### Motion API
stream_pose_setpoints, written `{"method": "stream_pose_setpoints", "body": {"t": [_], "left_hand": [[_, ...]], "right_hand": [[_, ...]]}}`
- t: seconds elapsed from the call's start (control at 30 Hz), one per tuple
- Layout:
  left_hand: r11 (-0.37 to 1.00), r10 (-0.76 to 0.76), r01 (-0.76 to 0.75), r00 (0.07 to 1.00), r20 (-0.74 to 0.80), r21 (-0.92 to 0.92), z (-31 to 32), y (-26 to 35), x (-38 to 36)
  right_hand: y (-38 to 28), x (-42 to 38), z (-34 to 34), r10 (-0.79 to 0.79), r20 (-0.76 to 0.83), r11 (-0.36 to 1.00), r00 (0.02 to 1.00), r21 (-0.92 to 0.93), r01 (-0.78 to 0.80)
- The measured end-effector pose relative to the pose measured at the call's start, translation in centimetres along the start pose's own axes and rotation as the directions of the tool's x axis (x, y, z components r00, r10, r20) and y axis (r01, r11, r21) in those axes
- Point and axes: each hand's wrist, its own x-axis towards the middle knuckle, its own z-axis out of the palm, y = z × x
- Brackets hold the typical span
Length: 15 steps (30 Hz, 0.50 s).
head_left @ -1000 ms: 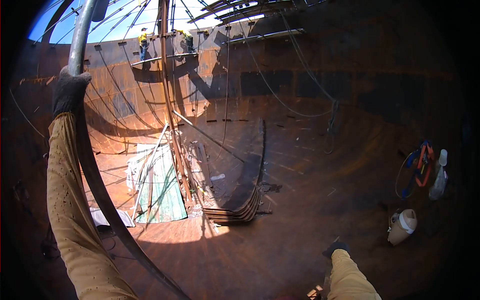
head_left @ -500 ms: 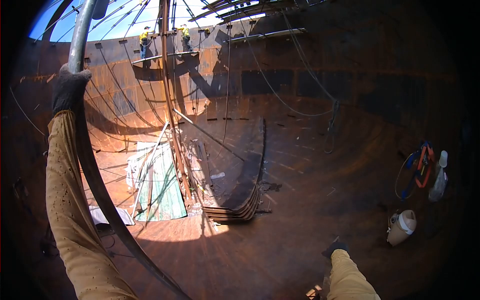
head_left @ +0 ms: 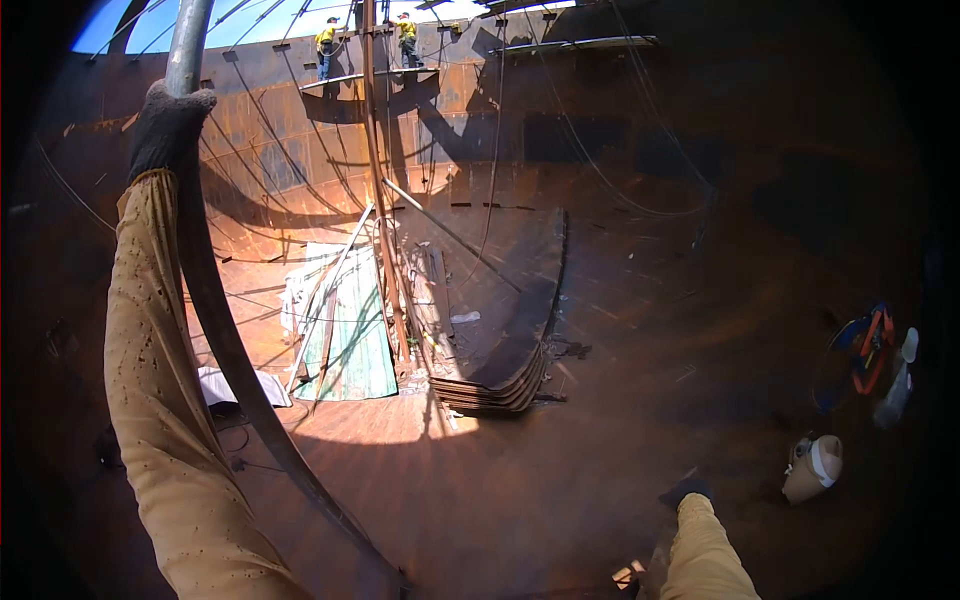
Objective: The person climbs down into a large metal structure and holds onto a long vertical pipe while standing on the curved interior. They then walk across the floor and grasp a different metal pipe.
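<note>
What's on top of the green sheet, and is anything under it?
A pale pole and a brown strip cross over the green sheet. Whatever is underneath is covered and can't be seen.

From in here, hard daylight pours through the open roof framing, bright blue and white at upper left, and throws a glaring patch over the pale green corrugated sheets [head_left: 352, 340] and the rusty steel floor [head_left: 560, 500]; crisp bar shadows stripe the curved rusty wall [head_left: 260, 110], while the right side sinks into dim brown, softly smeared, and black corners close around a bowed, wide-angle view
</note>
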Motion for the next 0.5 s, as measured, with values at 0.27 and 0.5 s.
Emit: {"method": "stream_pose_setpoints", "body": {"t": [0.27,0.5], "left_hand": [[0.991,0.017,-0.020,1.000,0.019,0.129,-0.5,0.1,0.3],[0.986,0.003,-0.009,0.999,0.037,0.166,-0.7,0.2,0.3]], "right_hand": [[-1.5,-4.2,-3.6,-0.034,0.015,0.996,0.999,-0.078,0.035],[-0.8,-2.4,-3.0,0.003,0.129,0.998,0.992,-0.069,0.006]]}}
